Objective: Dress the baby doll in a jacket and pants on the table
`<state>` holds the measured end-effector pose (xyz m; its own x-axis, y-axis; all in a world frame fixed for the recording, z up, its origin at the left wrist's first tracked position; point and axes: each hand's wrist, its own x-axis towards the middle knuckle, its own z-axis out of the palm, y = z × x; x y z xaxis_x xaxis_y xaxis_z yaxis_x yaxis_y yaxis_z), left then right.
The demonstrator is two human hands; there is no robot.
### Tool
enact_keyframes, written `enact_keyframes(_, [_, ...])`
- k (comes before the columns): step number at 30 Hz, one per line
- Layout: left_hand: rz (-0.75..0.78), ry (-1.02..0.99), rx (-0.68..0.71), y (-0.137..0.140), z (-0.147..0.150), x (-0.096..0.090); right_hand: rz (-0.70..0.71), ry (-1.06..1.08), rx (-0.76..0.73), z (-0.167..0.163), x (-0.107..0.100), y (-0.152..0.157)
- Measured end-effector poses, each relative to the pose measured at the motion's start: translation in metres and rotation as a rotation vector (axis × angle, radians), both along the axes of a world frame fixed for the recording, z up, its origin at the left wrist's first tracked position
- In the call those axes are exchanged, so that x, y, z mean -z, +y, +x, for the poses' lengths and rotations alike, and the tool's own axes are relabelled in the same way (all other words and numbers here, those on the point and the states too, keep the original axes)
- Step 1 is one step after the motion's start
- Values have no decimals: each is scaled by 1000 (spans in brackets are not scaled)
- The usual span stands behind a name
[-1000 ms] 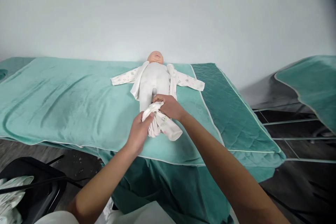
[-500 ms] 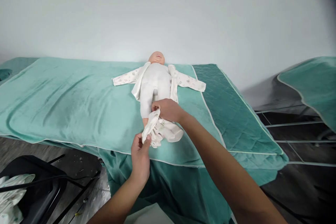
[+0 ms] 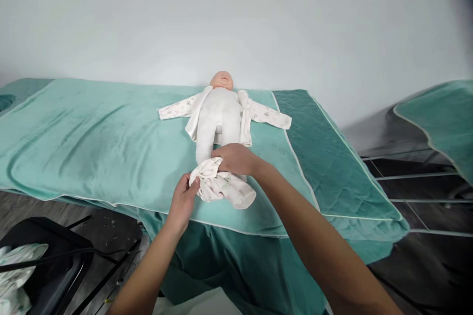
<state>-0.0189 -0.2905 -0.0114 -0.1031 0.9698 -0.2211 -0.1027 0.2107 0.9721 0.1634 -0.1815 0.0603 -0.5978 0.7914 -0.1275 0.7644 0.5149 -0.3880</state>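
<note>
The left hand [image 3: 184, 202] pinches the near left edge of a bunched printed garment [image 3: 231, 192], thumb and fingers closed together on the fabric. The right hand [image 3: 236, 158] is curled shut on the garment's upper edge, its fingertips partly hidden. The garment sits at the lower legs of a doll [image 3: 219, 110], covering the foot of the leg nearer the left hand; the right hand covers part of the other leg. The doll lies on its back in a pale body suit, a patterned jacket [image 3: 271, 116] spread open beneath it, both sleeves stretched outward.

The bed's light green cover [image 3: 111, 142] extends broadly to the left; its piped near edge runs just below the garment. To the right, past another piped seam, a darker quilted section [image 3: 325, 152] reaches the bed's end. The doll's head lies near the wall [image 3: 236, 29]. A black chair [image 3: 70, 246] stands below, left.
</note>
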Motion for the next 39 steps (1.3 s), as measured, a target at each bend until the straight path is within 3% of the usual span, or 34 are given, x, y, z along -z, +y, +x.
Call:
enact_keyframes(9, [223, 244, 225, 48, -32, 11, -170, 142, 49, 5, -3, 2])
enact_keyframes(14, [418, 533, 136, 82, -40, 10, -168, 121, 62, 5, -2, 3])
enact_keyframes(18, [528, 605, 81, 113, -34, 3, -126, 93, 57, 3, -2, 4])
enact_keyframes(22, [535, 613, 23, 133, -25, 3, -57, 83, 176, -4, -1, 9])
enact_keyframes(25, [433, 579, -110, 124, -21, 8, -15, 86, 269, -8, 3, 13])
enact_keyframes(28, [341, 566, -182, 97, -22, 9, 23, 104, 299, -9, 7, 15])
enact_keyframes(34, [295, 692, 214, 52, -19, -2, -23, 166, 328, -9, 5, 15])
enact_keyframes(39, [357, 721, 181, 54, -14, 4, -101, 160, 321, -5, -2, 12])
